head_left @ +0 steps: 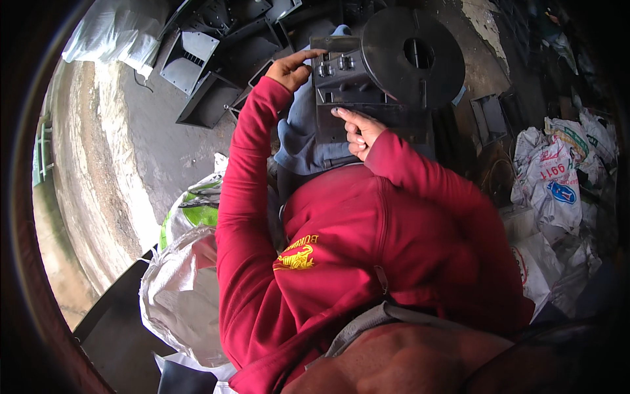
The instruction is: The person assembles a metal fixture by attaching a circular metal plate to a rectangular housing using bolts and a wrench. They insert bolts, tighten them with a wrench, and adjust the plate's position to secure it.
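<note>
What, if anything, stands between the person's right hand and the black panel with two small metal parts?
Nothing visible stands there. The right hand is over the near part of the black panel; contact is unclear.

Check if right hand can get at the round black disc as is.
Probably yes: the right hand is close, below-left of the round black disc in the picture, and nothing visible blocks the way.

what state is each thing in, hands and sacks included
Left hand: index finger extended to the panel's edge, other fingers curled
Right hand: at the panel, partly curled; whether it grips anything is unclear
Black panel: lying across the lap
Black disc: on the panel, dark opening near its middle
Red jacket: zipped to the upper chest
White sack at left: mouth open
White sacks at right: crumpled
</note>
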The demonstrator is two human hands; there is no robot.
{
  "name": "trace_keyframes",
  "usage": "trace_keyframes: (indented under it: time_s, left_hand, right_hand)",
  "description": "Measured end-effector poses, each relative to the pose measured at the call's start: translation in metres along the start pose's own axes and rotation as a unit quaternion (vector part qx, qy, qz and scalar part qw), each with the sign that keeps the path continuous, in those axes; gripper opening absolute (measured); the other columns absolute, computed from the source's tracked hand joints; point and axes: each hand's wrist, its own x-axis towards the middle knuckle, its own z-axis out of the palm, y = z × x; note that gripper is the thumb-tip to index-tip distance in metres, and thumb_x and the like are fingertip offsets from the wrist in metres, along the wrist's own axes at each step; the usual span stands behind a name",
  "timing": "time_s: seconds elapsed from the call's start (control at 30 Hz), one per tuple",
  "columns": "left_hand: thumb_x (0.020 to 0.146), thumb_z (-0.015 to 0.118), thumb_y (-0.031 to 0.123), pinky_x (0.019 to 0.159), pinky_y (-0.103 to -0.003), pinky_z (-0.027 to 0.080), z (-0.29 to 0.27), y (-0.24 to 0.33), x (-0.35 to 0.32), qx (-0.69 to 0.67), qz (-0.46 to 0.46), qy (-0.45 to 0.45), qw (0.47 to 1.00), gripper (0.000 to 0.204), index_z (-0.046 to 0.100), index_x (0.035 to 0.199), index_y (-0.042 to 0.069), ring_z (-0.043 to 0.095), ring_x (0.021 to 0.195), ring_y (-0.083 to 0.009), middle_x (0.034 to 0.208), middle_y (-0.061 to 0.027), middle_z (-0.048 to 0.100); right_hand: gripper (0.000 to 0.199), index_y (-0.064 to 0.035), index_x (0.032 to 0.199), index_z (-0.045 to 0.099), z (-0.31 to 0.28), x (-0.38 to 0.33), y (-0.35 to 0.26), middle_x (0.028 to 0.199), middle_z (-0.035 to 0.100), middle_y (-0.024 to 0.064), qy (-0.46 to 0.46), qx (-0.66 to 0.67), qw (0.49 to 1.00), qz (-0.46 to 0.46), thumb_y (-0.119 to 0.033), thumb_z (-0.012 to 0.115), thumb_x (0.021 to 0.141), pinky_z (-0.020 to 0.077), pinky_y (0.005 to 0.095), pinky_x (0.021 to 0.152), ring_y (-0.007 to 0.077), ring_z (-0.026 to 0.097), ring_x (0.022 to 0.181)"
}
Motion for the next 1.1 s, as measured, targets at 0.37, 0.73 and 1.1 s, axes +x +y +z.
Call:
trace_keyframes:
  time_s: [0.37, 0.73, 1.1]
  left_hand:
    - [0.087, 0.04, -0.003, 0.089, -0.022, 0.042, 0.008, -0.004, -0.001, -0.094, -0.021, 0.003, 0.995, 0.041, 0.057, 0.123, 0.005, 0.055, 0.098, -0.0074, 0.109, -0.0013, 0.062]
    - [0.087, 0.044, 0.001, 0.072, -0.019, 0.042, 0.016, 0.004, -0.004, -0.062, 0.012, 0.063, 0.996, 0.039, 0.057, 0.124, 0.005, 0.05, 0.077, -0.0029, 0.089, 0.0018, 0.06]
    - [0.076, 0.076, 0.018, 0.065, -0.025, 0.043, 0.013, 0.041, -0.056, 0.112, -0.019, -0.009, 0.993, 0.088, 0.023, 0.146, 0.014, 0.05, 0.062, -0.0085, 0.066, -0.0016, 0.056]
  right_hand:
    - [0.031, -0.0125, 0.108, 0.061, 0.005, 0.003, 0.001, 0.072, 0.042, -0.0063, 0.022, 0.008, 1.0, -0.014, -0.033, 0.067, 0.085, 0.0226, 0.0197, 0.04, 0.0026, 0.032, 0.045]
    - [0.024, -0.0117, 0.104, 0.062, 0.012, 0.002, 0.0, 0.068, 0.044, -0.0067, 0.03, 0.012, 0.999, -0.036, -0.027, 0.067, 0.086, 0.0242, 0.0189, 0.041, 0.0028, 0.032, 0.044]
    - [0.013, -0.0126, 0.083, 0.054, 0.007, 0.007, 0.001, 0.06, 0.045, -0.0059, -0.014, 0.048, 0.997, -0.064, -0.019, 0.064, 0.086, 0.0245, 0.0189, 0.04, 0.0031, 0.034, 0.042]
